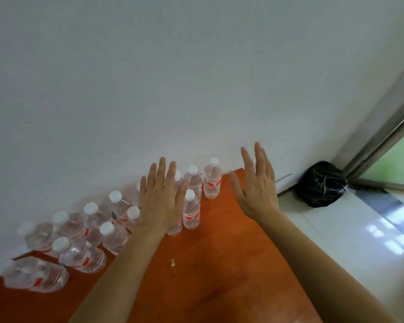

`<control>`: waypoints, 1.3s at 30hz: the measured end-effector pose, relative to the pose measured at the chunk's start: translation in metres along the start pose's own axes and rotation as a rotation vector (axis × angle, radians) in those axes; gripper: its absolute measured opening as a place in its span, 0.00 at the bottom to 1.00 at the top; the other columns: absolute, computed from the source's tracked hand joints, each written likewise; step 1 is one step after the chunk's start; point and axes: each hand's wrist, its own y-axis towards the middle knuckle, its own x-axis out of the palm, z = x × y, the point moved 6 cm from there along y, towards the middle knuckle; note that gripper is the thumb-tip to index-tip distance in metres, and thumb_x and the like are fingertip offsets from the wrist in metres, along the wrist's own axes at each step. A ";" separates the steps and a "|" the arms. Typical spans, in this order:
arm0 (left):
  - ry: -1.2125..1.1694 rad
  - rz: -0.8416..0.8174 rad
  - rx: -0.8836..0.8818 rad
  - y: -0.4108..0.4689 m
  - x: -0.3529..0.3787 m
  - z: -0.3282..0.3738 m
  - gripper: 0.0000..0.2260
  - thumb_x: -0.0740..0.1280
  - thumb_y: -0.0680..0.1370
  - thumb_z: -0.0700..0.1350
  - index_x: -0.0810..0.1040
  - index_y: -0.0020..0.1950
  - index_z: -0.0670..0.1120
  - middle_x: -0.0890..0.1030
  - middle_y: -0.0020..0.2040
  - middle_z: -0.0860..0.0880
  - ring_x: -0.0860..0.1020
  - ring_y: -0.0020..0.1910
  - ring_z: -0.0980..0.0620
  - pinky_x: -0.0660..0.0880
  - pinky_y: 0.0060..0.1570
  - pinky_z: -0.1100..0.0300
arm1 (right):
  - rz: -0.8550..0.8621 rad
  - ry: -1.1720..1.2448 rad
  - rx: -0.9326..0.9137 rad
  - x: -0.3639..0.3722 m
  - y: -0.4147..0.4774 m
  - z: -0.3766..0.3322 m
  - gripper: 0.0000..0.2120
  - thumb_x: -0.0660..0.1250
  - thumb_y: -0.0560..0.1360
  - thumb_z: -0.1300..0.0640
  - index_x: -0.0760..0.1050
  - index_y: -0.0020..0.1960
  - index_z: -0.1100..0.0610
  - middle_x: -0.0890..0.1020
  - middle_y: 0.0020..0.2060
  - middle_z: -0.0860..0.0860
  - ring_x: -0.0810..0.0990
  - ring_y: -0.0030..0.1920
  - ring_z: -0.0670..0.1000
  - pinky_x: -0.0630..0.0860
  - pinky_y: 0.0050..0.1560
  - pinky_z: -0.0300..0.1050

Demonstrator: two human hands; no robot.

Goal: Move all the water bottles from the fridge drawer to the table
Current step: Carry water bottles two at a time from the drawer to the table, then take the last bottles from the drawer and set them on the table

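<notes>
Water bottles [191, 213] (at least twelve, some hidden) crowd one table [222, 271]; left hand [160, 202] and right hand [258, 191] hover, fingers released

My left hand [160, 199] and right hand [258, 187] hover flat, fingers straight, holding nothing. Water bottles [191, 212] stand on the orange table [219, 264] under and left of my left hand.

water bottles [191, 212] with red-and-white labels, print too blurred to read, no other text legible
</notes>
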 end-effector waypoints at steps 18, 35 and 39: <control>-0.225 -0.024 0.848 -0.176 0.005 0.515 0.31 0.43 0.81 0.64 0.51 0.81 0.49 0.46 0.82 0.44 0.45 0.80 0.44 0.50 0.76 0.38 | 0.440 -0.451 0.614 -0.372 -0.355 0.286 0.34 0.53 0.80 0.40 0.49 0.81 0.53 0.48 0.80 0.59 0.45 0.80 0.59 0.50 0.77 0.62; -0.289 -0.073 1.335 -0.527 0.033 0.890 0.33 0.45 0.81 0.65 0.47 0.81 0.49 0.43 0.81 0.43 0.42 0.80 0.43 0.47 0.76 0.37 | 0.554 -0.836 1.077 -0.644 -0.750 0.449 0.45 0.59 0.75 0.33 0.45 0.82 0.55 0.41 0.79 0.62 0.40 0.79 0.62 0.44 0.76 0.67; -0.245 -0.140 1.333 -0.551 0.086 0.958 0.35 0.38 0.79 0.69 0.45 0.81 0.51 0.41 0.81 0.46 0.38 0.80 0.44 0.42 0.76 0.39 | 0.510 -0.837 1.113 -0.659 -0.779 0.511 0.44 0.59 0.75 0.34 0.48 0.81 0.56 0.44 0.79 0.63 0.42 0.79 0.63 0.45 0.76 0.67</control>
